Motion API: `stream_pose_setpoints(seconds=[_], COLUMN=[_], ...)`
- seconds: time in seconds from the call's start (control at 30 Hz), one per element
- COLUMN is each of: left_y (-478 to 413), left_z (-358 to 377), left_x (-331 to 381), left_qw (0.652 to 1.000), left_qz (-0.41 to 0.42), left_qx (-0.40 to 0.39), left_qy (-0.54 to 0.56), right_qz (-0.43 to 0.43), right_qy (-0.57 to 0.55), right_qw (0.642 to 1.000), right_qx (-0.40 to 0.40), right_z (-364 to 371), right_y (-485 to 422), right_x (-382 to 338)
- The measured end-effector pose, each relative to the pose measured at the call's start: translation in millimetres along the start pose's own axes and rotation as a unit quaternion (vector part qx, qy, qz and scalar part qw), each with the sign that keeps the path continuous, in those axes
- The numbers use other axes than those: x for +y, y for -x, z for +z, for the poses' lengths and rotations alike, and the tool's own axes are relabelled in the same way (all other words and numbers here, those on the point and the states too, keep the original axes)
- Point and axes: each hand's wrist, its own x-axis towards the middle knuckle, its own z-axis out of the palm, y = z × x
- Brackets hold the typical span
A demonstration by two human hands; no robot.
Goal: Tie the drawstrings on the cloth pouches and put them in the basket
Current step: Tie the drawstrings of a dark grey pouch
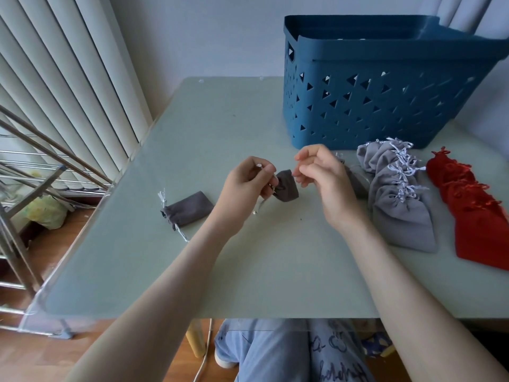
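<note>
Centrally, dark pouch (287, 186) drawstring (261, 204) pinched by left hand (248, 186), right hand (321, 177) grip unclear

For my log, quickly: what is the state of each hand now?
Left hand: closed, holding the dark grey pouch by its neck.
Right hand: curled beside the pouch; its grip cannot be told.
</note>
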Motion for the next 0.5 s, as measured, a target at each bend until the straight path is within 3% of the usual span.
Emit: stream_pose_setpoints(seconds=[0.1, 0.3, 0.5], left_y=[0.5, 1.6, 0.0], left_z=[-1.4, -3.4, -4.6], left_x=[2.2, 5.4, 5.5], left_qw=[1.0, 0.995, 0.996], left_qz=[-0.001, 0.02, 0.038], left_qx=[-0.012, -0.042, 0.001], left_qy=[0.024, 0.09, 0.077], right_qz=[0.0, 0.011, 0.027], right_qy=[0.052, 0.138, 0.061], right_qw=[0.998, 0.98, 0.988], right_qx=[-0.023, -0.143, -0.137], right_z=[1.1, 8.0, 7.0], right_y=[2.0, 6.2, 3.6], right_x=[1.2, 6.9, 9.7])
